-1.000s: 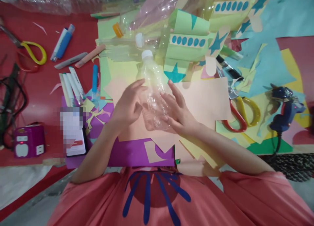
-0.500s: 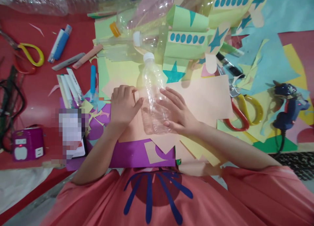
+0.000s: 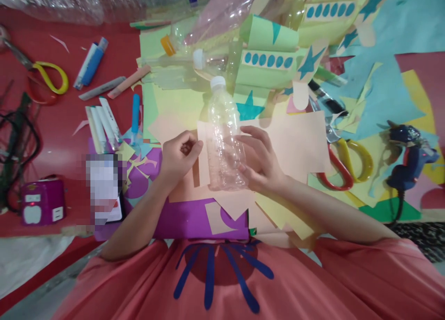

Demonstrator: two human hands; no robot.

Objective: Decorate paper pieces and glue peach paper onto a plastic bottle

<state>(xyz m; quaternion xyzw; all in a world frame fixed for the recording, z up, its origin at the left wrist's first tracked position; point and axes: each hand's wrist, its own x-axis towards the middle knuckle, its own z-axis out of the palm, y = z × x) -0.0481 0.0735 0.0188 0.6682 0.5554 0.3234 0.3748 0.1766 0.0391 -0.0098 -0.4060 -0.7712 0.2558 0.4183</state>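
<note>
A clear plastic bottle with a white cap lies in front of me, cap pointing away, on a peach paper sheet. The sheet spreads out to the right of the bottle, and its left strip is raised along the bottle's left side. Close to that raised edge is my left hand, fingers curled in and thumb near the paper, with nothing visible in its grasp. My right hand rests against the bottle's right side, fingers apart, thumb and fingertips at the plastic.
Red-and-yellow scissors and a glue gun lie to the right. Markers, a phone, a purple socket adapter and other scissors are at left. Behind the bottle stand green paper-wrapped pieces and more bottles.
My left hand has come off the paper's left edge, its fingers curling in. My right fingers have drawn back from atop the bottle to its side. The bottle has shifted slightly right.
</note>
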